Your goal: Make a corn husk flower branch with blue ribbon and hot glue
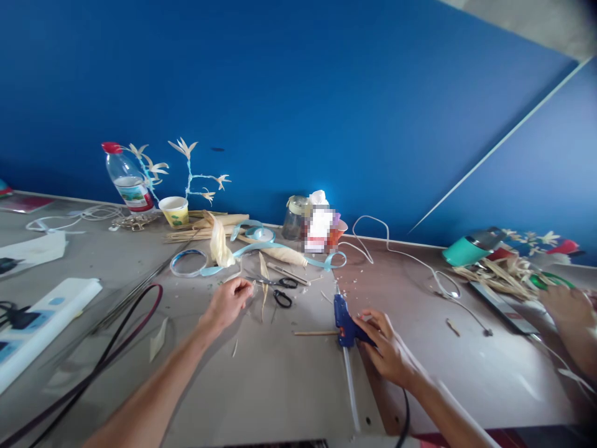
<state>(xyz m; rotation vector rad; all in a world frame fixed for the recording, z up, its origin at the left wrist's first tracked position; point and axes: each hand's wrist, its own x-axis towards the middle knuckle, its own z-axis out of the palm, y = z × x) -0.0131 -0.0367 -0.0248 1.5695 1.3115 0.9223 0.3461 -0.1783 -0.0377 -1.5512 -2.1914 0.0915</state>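
My left hand (229, 303) is closed in a pinch just left of the scissors. A tiny pale tip shows at its fingertips, too small to name. Around the handle of a blue glue gun (344, 318) are the fingers of my right hand (385, 345). The gun's nozzle points away from me, and a long clear glue stick (351, 389) sticks out of its back. Black-handled scissors (282, 298) lie partly open beyond my left hand, near a dry husk strip (264, 283). A thin brown stick (316, 333) reaches to the gun's left side.
At the back stand a red-capped bottle (133, 186), a paper cup (174, 211) near husk-flower stems (189, 168), and a glass jar (295, 221). Light blue ribbon (247, 247) winds among husks. A power strip (51, 323) lies left; another person's hand (566, 311) is right.
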